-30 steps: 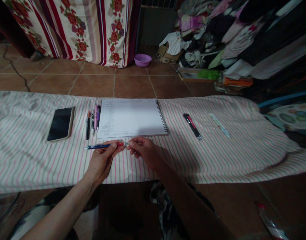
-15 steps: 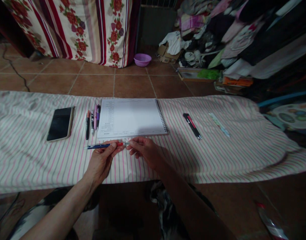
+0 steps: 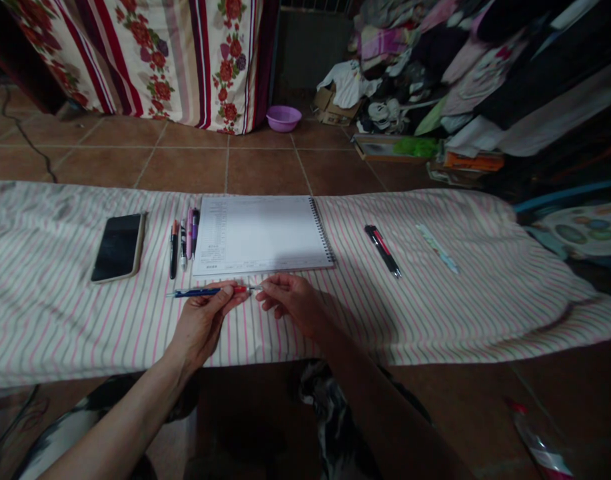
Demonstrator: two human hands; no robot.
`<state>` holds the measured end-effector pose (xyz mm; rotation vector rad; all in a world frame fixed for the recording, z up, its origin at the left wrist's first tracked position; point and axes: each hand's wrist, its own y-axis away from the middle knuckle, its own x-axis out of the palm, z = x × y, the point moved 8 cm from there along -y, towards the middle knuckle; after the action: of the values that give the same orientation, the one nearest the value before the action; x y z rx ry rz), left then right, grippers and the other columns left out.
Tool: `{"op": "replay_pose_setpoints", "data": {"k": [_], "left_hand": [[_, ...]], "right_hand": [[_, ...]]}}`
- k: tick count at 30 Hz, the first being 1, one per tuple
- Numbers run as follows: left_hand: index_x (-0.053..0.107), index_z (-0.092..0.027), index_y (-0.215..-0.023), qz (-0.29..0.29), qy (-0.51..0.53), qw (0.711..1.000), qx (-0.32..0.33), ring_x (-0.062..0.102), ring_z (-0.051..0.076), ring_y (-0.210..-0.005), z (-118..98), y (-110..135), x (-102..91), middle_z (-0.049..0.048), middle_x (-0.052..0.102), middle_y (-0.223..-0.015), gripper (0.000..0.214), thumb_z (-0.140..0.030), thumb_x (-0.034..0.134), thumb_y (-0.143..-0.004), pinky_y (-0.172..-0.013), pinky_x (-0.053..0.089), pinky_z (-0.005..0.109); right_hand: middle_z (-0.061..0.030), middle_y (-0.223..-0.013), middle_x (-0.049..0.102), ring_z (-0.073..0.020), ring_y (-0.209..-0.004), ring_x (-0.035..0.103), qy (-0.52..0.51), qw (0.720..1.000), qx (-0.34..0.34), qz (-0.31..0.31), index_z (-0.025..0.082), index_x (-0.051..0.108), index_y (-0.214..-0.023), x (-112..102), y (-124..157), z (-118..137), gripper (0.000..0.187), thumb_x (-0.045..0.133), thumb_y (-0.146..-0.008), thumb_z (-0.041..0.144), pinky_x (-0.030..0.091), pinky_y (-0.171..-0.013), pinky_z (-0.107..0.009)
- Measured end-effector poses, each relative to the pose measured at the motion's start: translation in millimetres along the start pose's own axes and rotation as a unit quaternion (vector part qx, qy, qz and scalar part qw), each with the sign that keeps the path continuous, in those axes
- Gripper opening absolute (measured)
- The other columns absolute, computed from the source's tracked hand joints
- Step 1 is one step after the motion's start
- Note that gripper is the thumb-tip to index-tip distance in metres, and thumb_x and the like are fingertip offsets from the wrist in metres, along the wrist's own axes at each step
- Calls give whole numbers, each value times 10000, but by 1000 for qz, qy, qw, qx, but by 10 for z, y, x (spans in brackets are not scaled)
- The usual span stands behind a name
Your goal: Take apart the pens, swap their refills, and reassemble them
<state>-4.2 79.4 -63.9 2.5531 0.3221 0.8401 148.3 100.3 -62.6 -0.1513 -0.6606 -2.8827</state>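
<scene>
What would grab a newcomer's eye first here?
Probably the open spiral notebook, the brightest thing, lying mid-frame on the striped cloth. Just below it, the left hand grips a blue-and-red pen while the right hand pinches at the pen's red end. Then the red-flowered curtain, top left.

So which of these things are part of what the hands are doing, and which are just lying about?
Apparently in use: blue pen; left hand, gripping it; right hand, by its red end.
Apparently just lying about: notebook; phone; four pens between them; purple basin on the floor.
</scene>
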Motion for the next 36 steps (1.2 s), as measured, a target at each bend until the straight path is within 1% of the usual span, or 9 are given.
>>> {"op": "replay_pose_setpoints", "data": {"k": [10,14,21,27,32,34,36], "left_hand": [[692,-73,-725,-1,2,1000,-1,681,181,-709,-5,14,-1,81,711,-735,96,-85,722,-635,-761,560,275],[688,-69,-716,-4,-6,1000,-9,682,182,-705,1,14,4,87,711,-736,77,-87,714,-646,-750,561,264],[685,-63,-715,-9,-11,1000,-15,682,181,-709,23,7,-4,88,707,-715,62,-86,703,-661,-765,560,274],[683,-64,-705,-15,-18,1000,-11,683,186,-705,30,1,-9,86,706,-709,70,-92,714,-649,-773,560,283],[678,-72,-695,-17,-23,1000,-10,683,185,-704,36,-3,-17,84,708,-711,94,-115,734,-633,-785,557,287],[674,-74,-690,-20,-25,999,-10,683,183,-695,35,1,-20,81,708,-711,106,-118,742,-622,-790,555,292],[673,-75,-692,-23,-30,999,-11,682,180,-683,36,7,-18,80,708,-704,121,-120,750,-611,-793,554,292]], "right_hand": [[-15,-680,673,-67,-516,595,8,1000,10,-16,148,572,-754,-23,6,-20,106,569,-760,254,399,-410,-137],[-17,-672,670,-65,-508,595,19,1000,3,-19,143,572,-763,-33,13,8,97,557,-774,238,396,-397,-130],[-5,-617,647,-68,-468,590,27,999,6,-28,141,551,-719,-58,18,34,89,541,-777,208,385,-359,-125],[4,-590,633,-84,-454,596,41,999,6,-36,145,531,-709,-79,11,22,73,537,-769,186,418,-354,-145],[3,-588,625,-98,-447,597,96,994,-22,-55,154,516,-738,-178,-21,8,67,524,-778,208,428,-351,-163],[7,-583,617,-104,-451,599,140,987,-46,-65,161,519,-748,-216,-17,24,63,517,-778,217,430,-359,-169],[10,-583,616,-109,-467,608,198,974,-84,-70,166,534,-762,-224,9,82,52,519,-773,215,440,-392,-176]]}}
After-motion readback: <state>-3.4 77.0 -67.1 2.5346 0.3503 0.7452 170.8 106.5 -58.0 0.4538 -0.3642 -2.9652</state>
